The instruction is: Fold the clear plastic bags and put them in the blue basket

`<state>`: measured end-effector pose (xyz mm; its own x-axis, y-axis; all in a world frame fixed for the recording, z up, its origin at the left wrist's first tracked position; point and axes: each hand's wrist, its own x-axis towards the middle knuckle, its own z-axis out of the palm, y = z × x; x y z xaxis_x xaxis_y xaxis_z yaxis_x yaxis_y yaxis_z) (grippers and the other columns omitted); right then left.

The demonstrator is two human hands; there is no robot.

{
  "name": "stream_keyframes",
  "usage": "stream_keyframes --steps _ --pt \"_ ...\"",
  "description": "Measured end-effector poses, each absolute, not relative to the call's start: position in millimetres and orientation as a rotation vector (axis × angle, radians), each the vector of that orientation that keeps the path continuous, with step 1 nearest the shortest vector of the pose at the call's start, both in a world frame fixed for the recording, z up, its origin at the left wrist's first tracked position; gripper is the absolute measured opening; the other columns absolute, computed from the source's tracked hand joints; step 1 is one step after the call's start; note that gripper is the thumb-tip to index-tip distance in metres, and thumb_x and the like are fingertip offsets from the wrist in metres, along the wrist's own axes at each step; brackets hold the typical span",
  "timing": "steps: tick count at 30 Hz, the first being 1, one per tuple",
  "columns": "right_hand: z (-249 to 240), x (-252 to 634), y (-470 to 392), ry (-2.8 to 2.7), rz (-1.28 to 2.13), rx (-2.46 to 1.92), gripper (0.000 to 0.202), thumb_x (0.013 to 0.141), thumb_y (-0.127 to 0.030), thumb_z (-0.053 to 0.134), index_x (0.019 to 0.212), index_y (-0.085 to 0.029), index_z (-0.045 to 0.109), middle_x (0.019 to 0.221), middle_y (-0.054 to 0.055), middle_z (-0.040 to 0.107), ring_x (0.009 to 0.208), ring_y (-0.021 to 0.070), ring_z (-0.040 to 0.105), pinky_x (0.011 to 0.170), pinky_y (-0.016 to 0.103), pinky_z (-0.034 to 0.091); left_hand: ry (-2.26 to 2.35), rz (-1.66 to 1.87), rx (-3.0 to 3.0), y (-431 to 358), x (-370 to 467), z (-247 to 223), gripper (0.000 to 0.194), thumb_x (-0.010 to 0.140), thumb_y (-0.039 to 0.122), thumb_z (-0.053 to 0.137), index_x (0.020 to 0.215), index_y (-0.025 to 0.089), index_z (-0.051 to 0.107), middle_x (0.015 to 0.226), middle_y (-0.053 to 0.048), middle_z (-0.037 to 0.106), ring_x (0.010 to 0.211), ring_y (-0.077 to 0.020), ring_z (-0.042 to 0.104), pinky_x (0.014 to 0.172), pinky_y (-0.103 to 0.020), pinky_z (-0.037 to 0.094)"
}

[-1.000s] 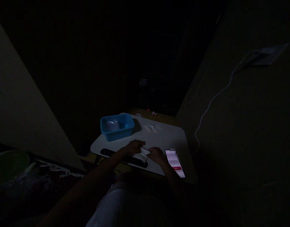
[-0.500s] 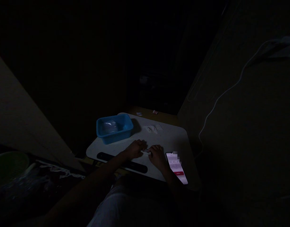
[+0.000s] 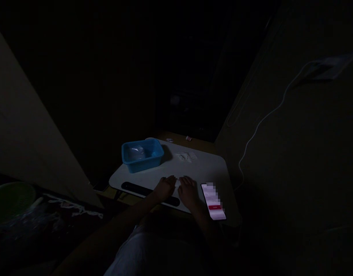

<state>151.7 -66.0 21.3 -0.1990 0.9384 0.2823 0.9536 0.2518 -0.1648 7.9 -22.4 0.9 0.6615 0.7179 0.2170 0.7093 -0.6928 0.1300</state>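
Observation:
In the dim head view, my left hand (image 3: 165,188) and my right hand (image 3: 188,191) rest close together near the front of the white table (image 3: 205,168). Between their fingers is a small white piece (image 3: 177,183), with the fingertips of both hands pressed on its two sides. It looks like thin packaging, but the dark hides its details. Several small white packets (image 3: 187,156) lie farther back on the table. A blue basin (image 3: 143,165) at the table's left holds a clear plastic bag (image 3: 137,152).
A lit phone (image 3: 213,202) lies right of my right hand. A black slot (image 3: 136,188) runs along the table's front. Two small scraps lie beyond the back edge. A white cable (image 3: 258,124) hangs on the right wall. A green round thing (image 3: 12,201) is at lower left.
Both hands have come closer together and slightly nearer to the table's front edge. The white piece now looks more upright between them. The whole view has shifted a little.

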Motion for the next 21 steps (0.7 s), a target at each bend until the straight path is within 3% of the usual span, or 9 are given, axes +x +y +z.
stream_keyframes --steps 3,7,12,21 --pt "12.9 144.4 -70.6 -2.3 -0.059 -1.739 0.049 0.086 -0.033 0.027 0.13 -0.011 0.031 0.136 0.011 0.031 0.127 0.0195 0.02 0.101 0.04 0.014 1.199 0.317 2.897 -32.0 5.3 1.8 0.05 0.082 0.026 0.036 0.127 0.005 0.033 0.133 -0.02 0.032 0.125 -0.0276 0.025 0.097 -0.049 0.022" --pt "7.1 142.0 -77.5 -2.341 -0.016 -1.772 0.055 0.087 -0.041 0.019 0.133 -0.01 0.025 0.14 0.011 0.022 0.13 0.0199 0.012 0.103 0.045 0.003 1.163 0.21 2.917 -39.0 1.1 2.9 0.056 0.083 0.03 0.031 0.132 0.004 0.021 0.139 -0.019 0.017 0.129 -0.027 0.013 0.098 -0.053 0.014" --pt "9.4 142.4 -78.6 -2.36 0.012 -1.757 0.057 0.087 -0.043 0.018 0.132 -0.009 0.026 0.139 0.014 0.021 0.13 0.0213 0.01 0.103 0.047 0.002 1.104 0.17 2.906 -38.4 -0.7 0.4 0.058 0.084 0.033 0.029 0.134 0.007 0.015 0.14 -0.018 0.015 0.129 -0.0255 0.011 0.098 -0.054 0.01" --pt "15.4 142.3 -76.1 -2.339 0.121 -1.77 0.057 0.086 -0.045 0.023 0.131 -0.01 0.03 0.137 0.014 0.027 0.129 0.0217 0.015 0.103 0.047 0.008 1.097 0.194 2.881 -40.6 -0.4 5.6 0.056 0.083 0.033 0.033 0.132 0.008 0.023 0.138 -0.019 0.022 0.129 -0.0268 0.014 0.098 -0.053 0.01"
